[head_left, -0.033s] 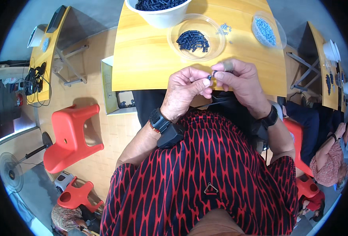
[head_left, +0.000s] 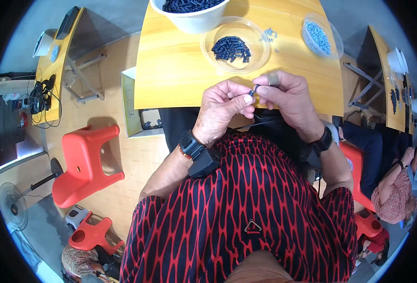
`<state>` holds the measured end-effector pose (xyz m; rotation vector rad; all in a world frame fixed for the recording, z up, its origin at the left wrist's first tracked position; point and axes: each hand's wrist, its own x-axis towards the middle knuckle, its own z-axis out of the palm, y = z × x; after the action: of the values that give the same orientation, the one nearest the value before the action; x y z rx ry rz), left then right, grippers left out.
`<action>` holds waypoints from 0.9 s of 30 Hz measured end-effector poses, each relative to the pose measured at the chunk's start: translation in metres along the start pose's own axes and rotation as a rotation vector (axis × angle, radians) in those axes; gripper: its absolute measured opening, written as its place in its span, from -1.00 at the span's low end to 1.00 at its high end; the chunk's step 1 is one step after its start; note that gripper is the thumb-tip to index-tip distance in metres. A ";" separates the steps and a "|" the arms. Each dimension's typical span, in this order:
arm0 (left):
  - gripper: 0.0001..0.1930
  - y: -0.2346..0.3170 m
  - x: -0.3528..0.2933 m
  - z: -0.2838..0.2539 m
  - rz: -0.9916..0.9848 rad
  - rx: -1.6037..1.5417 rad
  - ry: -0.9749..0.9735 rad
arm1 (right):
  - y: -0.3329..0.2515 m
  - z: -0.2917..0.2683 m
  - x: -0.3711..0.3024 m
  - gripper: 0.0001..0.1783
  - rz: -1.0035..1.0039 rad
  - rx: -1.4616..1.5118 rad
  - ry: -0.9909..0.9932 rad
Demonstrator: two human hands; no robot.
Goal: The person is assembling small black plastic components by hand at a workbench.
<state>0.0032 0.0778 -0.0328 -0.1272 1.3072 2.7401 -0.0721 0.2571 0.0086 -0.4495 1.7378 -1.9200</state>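
Above the near edge of the wooden table (head_left: 180, 85), my two hands meet fingertip to fingertip. A small dark blue-black plastic part (head_left: 251, 93) is pinched between thumb and finger of my left hand (head_left: 222, 107). My right hand (head_left: 288, 95), with a wrap around one finger, pinches another small dark piece (head_left: 257, 88) right beside it; whether the two are joined I cannot tell. Just beyond the hands stands a clear round tub (head_left: 265, 55) holding a pile of short dark tubular parts (head_left: 231, 49). Small silvery pins (head_left: 270, 33) lie loose by its right side.
A white bucket (head_left: 196, 22) of dark parts is at the far left of the table, a clear tub (head_left: 317, 37) of silvery pieces at the far right. A yellow-sided box (head_left: 129, 101) and red stool (head_left: 83, 165) stand left. Other people (head_left: 391, 198) sit at right.
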 end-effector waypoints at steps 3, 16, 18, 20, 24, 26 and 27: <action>-0.86 0.000 -0.001 -0.001 0.002 0.007 -0.012 | 0.001 0.003 -0.001 -0.82 0.017 0.014 0.010; -0.87 0.003 -0.001 0.000 -0.010 0.070 -0.019 | 0.003 -0.001 0.001 -0.82 0.003 -0.089 -0.011; -0.87 0.003 -0.001 0.000 -0.010 0.069 -0.019 | 0.001 0.000 0.002 -0.82 0.015 -0.098 -0.011; -0.88 0.004 -0.001 0.000 -0.012 0.104 -0.008 | -0.002 0.001 0.002 -0.82 0.029 -0.107 -0.011; -0.88 0.005 -0.002 0.003 0.001 0.116 -0.002 | -0.004 0.001 0.001 -0.84 -0.015 -0.178 -0.018; -0.89 0.006 -0.003 0.004 0.028 0.162 0.011 | -0.004 0.002 0.001 -0.84 -0.032 -0.207 -0.021; -0.89 0.005 -0.003 0.004 0.028 0.162 0.011 | -0.005 0.002 0.002 -0.85 -0.043 -0.217 -0.030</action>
<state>0.0058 0.0777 -0.0257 -0.1115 1.5389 2.6454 -0.0727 0.2546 0.0132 -0.5950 1.9401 -1.7514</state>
